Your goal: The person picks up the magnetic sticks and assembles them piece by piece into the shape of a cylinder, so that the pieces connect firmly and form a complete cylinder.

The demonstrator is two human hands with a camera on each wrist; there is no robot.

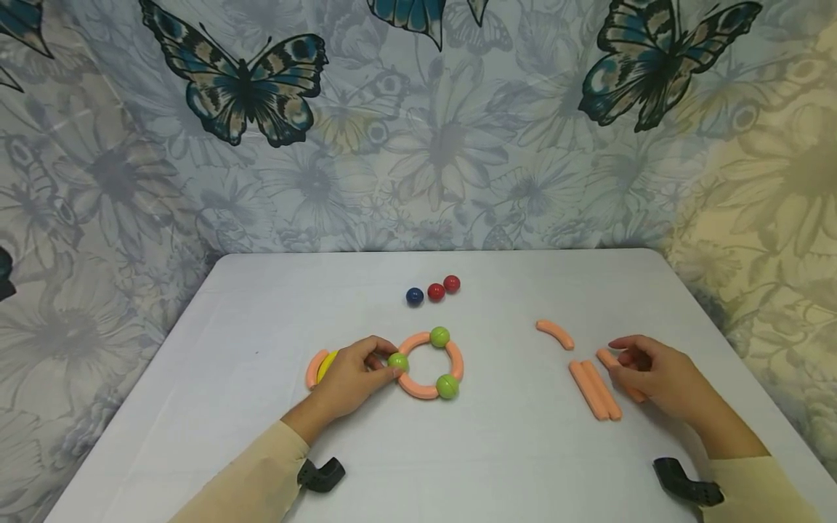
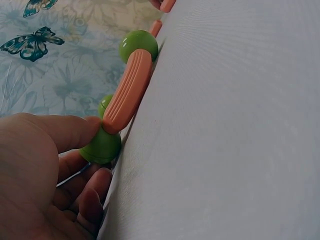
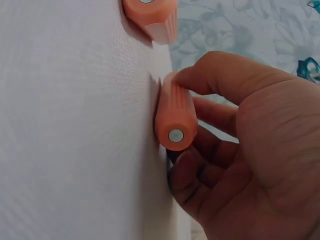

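A ring of curved orange magnetic rods (image 1: 418, 392) and three green balls (image 1: 447, 386) lies mid-table. My left hand (image 1: 356, 374) pinches the ring's left green ball (image 2: 102, 147) between thumb and fingers, the thumb also at the end of a curved rod (image 2: 129, 92). At the right, my right hand (image 1: 667, 378) holds a straight orange magnetic rod (image 3: 176, 107) between thumb and fingers. A silver disc shows in its near end. Two more straight rods (image 1: 593, 388) lie side by side just left of this hand.
Behind the ring sit a blue ball (image 1: 415, 296) and two red balls (image 1: 436, 292). A loose curved orange rod (image 1: 556, 334) lies beyond the straight ones. Left of my left hand, a curved orange rod (image 1: 314, 367) rests against a yellow piece (image 1: 325, 365), partly hidden. The white table (image 1: 497, 465) meets a patterned backdrop.
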